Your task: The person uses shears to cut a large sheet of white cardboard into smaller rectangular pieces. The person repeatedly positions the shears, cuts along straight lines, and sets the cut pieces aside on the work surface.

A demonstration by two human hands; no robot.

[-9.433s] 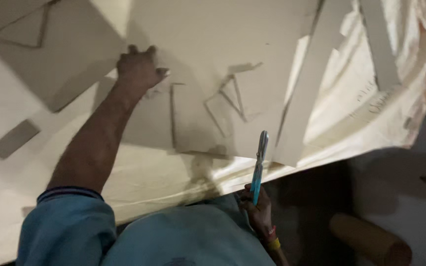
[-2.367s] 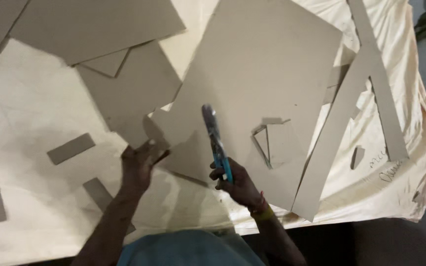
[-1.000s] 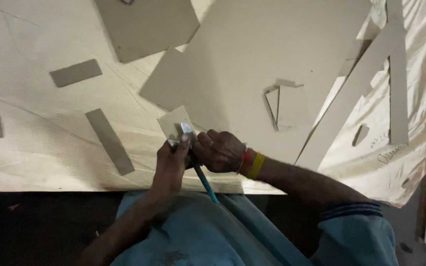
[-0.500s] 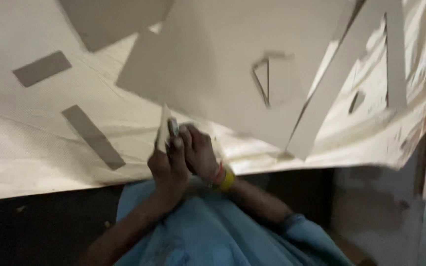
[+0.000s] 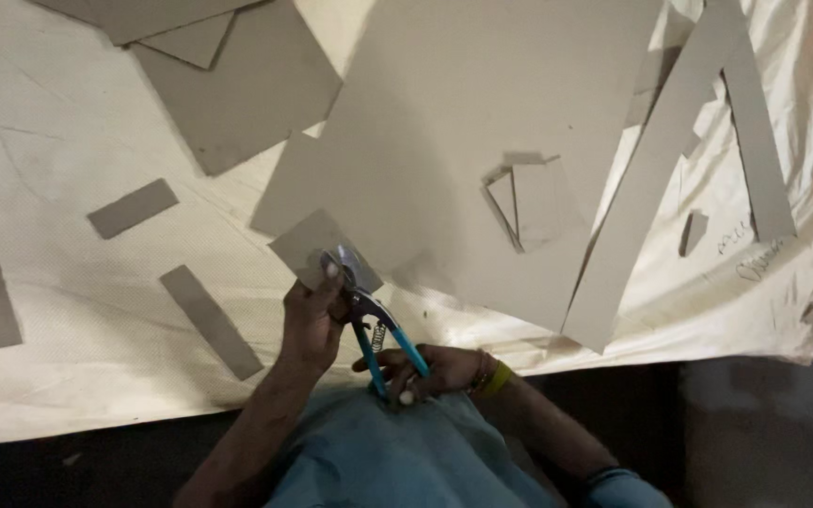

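My left hand (image 5: 310,320) pinches a small grey cardboard piece (image 5: 314,243) near the front edge of the cloth. My right hand (image 5: 430,369) grips the blue handles of a pair of snips (image 5: 375,331); the metal jaws meet the edge of the small piece right by my left thumb. Just beyond lies a large grey cardboard sheet (image 5: 482,132) with a few cut scraps (image 5: 529,193) on it.
A cream cloth (image 5: 68,320) covers the work surface, its front edge running by my body. Small grey strips (image 5: 132,208) (image 5: 211,321) lie to the left, long strips (image 5: 656,169) to the right, more sheets (image 5: 237,94) at the back. Dark floor (image 5: 764,433) lies at lower right.
The view steadied and my hands dropped lower in frame. The snips' handles now show spread in my right hand, with the jaws set on the small cardboard piece in my left hand.
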